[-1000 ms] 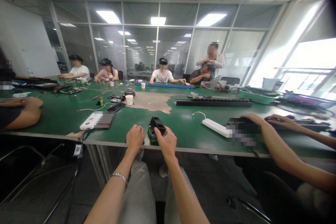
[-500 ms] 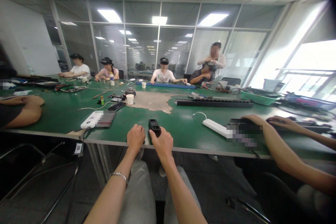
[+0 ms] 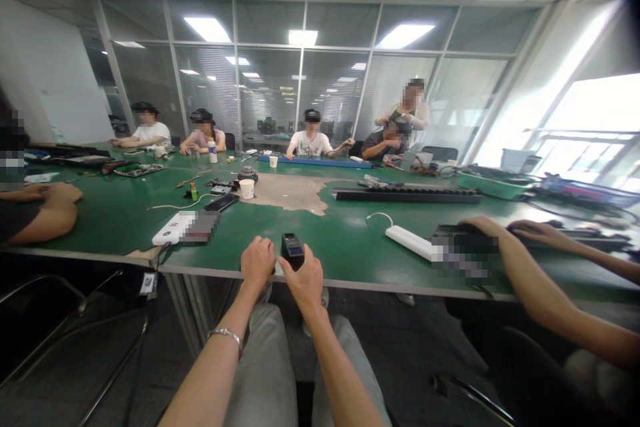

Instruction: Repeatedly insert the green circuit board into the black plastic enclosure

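In my right hand [image 3: 305,279] is a small black box-shaped device [image 3: 293,248] with a little bluish display on its top face. The thumb lies along its near side and the fingers wrap round its right side. My left hand [image 3: 259,260] rests at the front edge of the green table [image 3: 345,250], just left of the device and apart from it. Its fingers are curled in, and whether anything is inside them is hidden.
A white power bank [image 3: 169,229] lies to the left, a white power strip [image 3: 410,242] to the right. Beyond stand a paper cup [image 3: 247,189] and a long black bar [image 3: 405,196]. A neighbour's forearm [image 3: 530,280] reaches in at right; other people sit across the table.
My right hand has drawn the black device slightly towards me and tilted it, so its display shows more. My left hand has barely moved. Across the table, a person's hand has lifted.
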Motion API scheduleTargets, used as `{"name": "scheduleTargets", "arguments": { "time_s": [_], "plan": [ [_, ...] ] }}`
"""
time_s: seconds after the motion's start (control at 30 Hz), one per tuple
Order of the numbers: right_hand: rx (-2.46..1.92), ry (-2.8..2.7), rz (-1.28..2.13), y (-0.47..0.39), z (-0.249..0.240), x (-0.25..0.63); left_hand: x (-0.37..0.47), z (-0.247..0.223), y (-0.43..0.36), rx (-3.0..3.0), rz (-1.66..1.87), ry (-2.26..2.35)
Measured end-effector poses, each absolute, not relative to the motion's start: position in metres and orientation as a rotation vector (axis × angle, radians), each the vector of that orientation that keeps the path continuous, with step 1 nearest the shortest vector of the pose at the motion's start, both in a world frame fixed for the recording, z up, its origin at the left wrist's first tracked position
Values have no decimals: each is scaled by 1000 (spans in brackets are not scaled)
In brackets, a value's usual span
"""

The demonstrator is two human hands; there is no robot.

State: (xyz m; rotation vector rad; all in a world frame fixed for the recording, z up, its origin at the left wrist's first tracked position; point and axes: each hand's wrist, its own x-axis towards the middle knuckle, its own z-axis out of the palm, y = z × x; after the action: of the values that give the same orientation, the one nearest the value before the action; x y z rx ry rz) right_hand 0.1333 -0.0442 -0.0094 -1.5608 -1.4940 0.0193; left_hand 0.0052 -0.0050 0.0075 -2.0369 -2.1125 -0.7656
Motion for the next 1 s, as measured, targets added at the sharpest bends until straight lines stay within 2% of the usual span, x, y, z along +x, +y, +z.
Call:
{"name": "scheduleTargets", "arguments": {
  "time_s": [0.67, 1.0],
  "plan": [
    [-1526, -1406, 132, -47, -5, 133, 5, 7, -6, -2045, -770, -2102],
    [-1446, -1309, 159, -40, 24, 150, 6, 6, -5, -2034, -776, -2102]
  ]
}}
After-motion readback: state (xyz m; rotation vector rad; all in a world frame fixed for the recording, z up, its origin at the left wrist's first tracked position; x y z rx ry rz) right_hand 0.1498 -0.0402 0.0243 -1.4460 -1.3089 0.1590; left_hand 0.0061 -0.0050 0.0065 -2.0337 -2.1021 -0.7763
